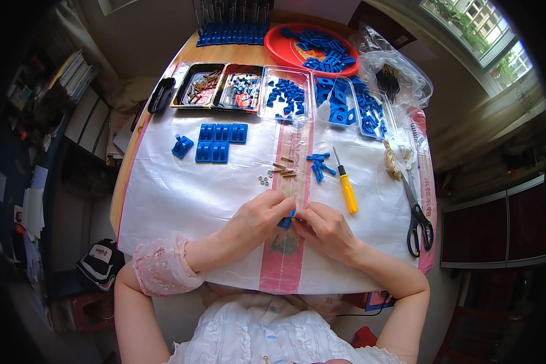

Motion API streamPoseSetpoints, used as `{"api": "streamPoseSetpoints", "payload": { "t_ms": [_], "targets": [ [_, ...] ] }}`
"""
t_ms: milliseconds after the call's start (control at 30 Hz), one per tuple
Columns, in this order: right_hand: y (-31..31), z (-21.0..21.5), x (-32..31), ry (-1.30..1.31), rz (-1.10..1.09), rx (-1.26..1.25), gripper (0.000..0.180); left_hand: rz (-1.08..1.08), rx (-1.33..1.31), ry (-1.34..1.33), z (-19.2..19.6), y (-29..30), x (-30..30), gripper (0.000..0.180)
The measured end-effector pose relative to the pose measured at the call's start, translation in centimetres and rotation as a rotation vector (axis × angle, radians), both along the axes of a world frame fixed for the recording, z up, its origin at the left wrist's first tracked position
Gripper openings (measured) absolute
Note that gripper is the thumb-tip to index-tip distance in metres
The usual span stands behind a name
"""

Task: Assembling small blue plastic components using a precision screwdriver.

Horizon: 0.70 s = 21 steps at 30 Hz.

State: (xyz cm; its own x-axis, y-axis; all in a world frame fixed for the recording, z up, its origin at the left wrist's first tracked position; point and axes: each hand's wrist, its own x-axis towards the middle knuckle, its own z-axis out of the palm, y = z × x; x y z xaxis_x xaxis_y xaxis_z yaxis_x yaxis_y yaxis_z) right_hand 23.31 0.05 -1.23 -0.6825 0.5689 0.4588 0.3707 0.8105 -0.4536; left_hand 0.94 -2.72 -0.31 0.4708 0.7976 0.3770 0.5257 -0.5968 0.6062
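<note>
Your white, ruffled, buttoned blouse lies nearest, just below the near edge of the wooden table, which is covered by a white plastic sheet with pink bands. By the middle of that near edge, your left hand and right hand meet over a small blue plastic piece. Your left grip is pinched on it; your right grip sits at its right side, but you cannot tell whether those fingertips are clamped, because they partly hide each other.

Beyond your hands, toward the table's middle, lie small silvery metal nuts, brass-coloured metal pins and narrow blue plastic parts. A screwdriver with a yellow handle rests to their right, and black-handled metal scissors lie by the right edge. Toward the left edge, five square blue plastic pieces sit in two rows, with one tilted blue plastic piece beside them. Nearer the far edge, you have a black two-part plastic tray and, beyond the clear boxes, a round red plastic dish of blue parts.
</note>
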Motion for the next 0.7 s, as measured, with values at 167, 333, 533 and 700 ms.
{"api": "streamPoseSetpoints", "payload": {
  "t_ms": [167, 333, 533, 700],
  "targets": [
    [-0.2, 0.0, 0.0, 0.003, -0.025, -0.023, 0.017, -0.041, -0.028, 0.016, 0.5, -0.1, -0.1, 0.033],
    [-0.1, -0.3, 0.0, 0.017, -0.033, -0.006, 0.017, -0.064, -0.118, -0.048, 0.0, 0.8, -0.3, 0.036],
    [-0.1, -0.3, 0.0, 0.018, -0.030, -0.006, 0.017, -0.079, -0.123, -0.051, 0.4, 1.1, -0.5, 0.038],
    [0.0, -0.1, 0.0, -0.006, -0.025, -0.029, 0.017, -0.152, -0.115, -0.092, -0.2, 1.5, -0.6, 0.032]
  ]
}}
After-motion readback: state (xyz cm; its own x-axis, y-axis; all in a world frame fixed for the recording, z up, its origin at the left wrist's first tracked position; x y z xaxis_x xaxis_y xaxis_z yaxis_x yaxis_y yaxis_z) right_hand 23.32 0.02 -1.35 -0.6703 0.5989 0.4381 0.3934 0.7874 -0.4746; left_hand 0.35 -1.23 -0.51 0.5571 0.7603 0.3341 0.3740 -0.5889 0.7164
